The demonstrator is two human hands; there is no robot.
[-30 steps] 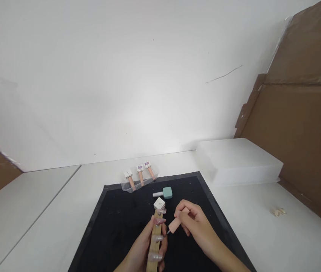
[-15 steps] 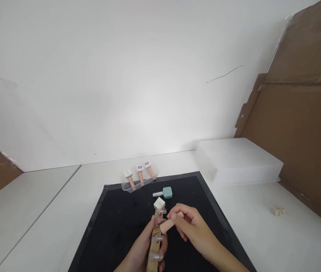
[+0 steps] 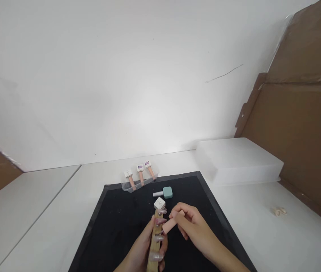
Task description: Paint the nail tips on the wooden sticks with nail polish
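Note:
My left hand is closed around a narrow wooden stick that carries several false nails along it. One nail is pink; the others look pale and glossy. My right hand pinches the peach cap of a nail polish brush. The brush end points down-left at the stick, close to the nails below the pink one; whether it touches cannot be made out. Just beyond the stick's far end is a white square polish bottle, its lower part hidden.
A green polish bottle with a pale cap lies on the black mat. Behind it, a clear tray holds three white bottles with peach caps. A translucent box and small beige pieces sit at right.
My right hand has shifted slightly to the right, drawing the brush cap a little away from the stick. My left hand and the stick stay nearly still.

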